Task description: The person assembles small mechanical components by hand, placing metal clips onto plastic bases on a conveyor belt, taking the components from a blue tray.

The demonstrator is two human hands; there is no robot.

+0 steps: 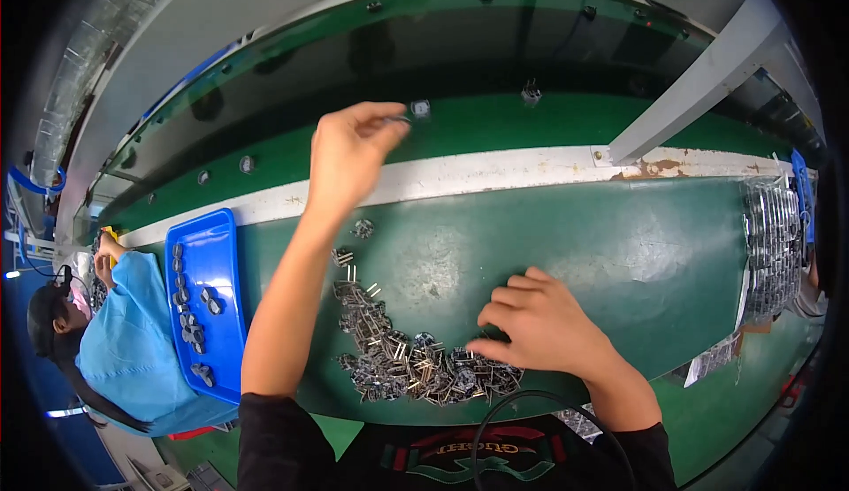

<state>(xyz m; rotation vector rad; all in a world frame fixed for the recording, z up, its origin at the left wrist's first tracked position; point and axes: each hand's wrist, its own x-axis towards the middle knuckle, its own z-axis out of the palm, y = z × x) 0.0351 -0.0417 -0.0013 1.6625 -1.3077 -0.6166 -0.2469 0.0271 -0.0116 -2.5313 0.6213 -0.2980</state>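
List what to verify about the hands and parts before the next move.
1. Left hand holding something: ok, a small dark part, blurred, at its fingertips.
2. Left hand clear of the green belt: cannot tell.
3. Right hand open: ok, thumb and forefinger apart near the heap.
4. Everything gathered in the heap: not ok, a loose part lies apart.
5. Co-worker's hand well away: ok, far left.
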